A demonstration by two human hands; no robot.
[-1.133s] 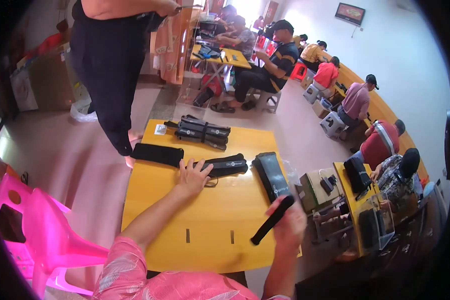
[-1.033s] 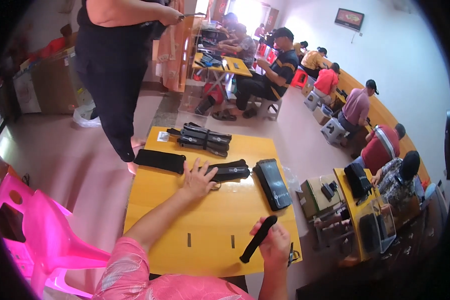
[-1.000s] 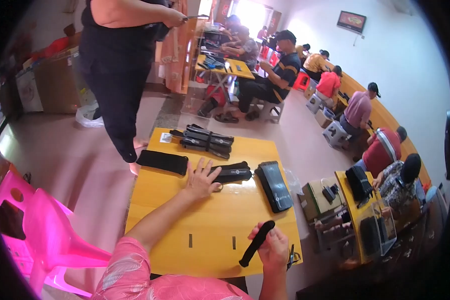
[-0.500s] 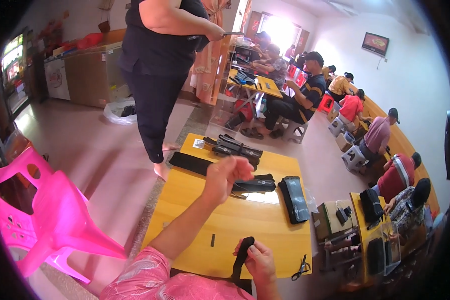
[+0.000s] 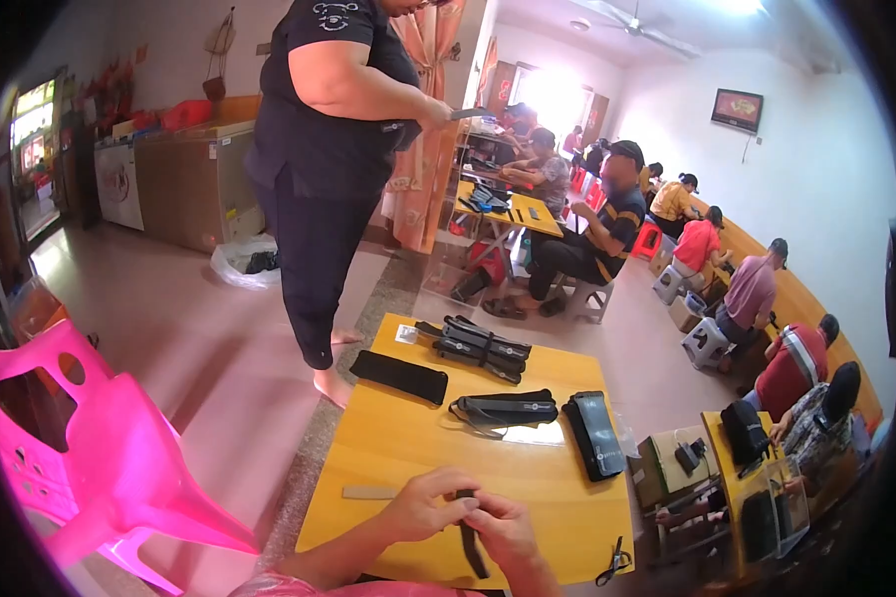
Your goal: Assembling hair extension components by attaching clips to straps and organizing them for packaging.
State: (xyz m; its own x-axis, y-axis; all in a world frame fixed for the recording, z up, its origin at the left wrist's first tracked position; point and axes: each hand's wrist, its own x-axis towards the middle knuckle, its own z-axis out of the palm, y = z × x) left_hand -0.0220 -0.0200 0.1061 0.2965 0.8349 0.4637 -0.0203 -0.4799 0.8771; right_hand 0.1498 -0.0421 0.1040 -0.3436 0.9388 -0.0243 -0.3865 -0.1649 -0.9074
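Note:
A short black strap (image 5: 471,547) hangs down between my two hands over the near part of the yellow table (image 5: 558,517). At its upper end my left hand (image 5: 423,514) has thumb and fingers closed. From the other side my right hand (image 5: 506,527) pinches the same end, its fingertips touching or nearly touching the left ones. A flat greyish-beige strip (image 5: 368,492) lies on the table beside my left hand. Close to the right front corner rest black-handled scissors (image 5: 614,561).
Farther back lie a flat black pouch (image 5: 400,378), a bundle of black straps (image 5: 480,348), a black strap bundle (image 5: 508,408) and a black stack (image 5: 594,435). A pink chair (image 5: 110,448) is at left. A person in dark clothes (image 5: 334,149) stands beyond; others sit at tables.
My left hand has come down from above the table to meet my right hand at the strap. The greyish-beige strip now shows on the table. The view has tilted up slightly.

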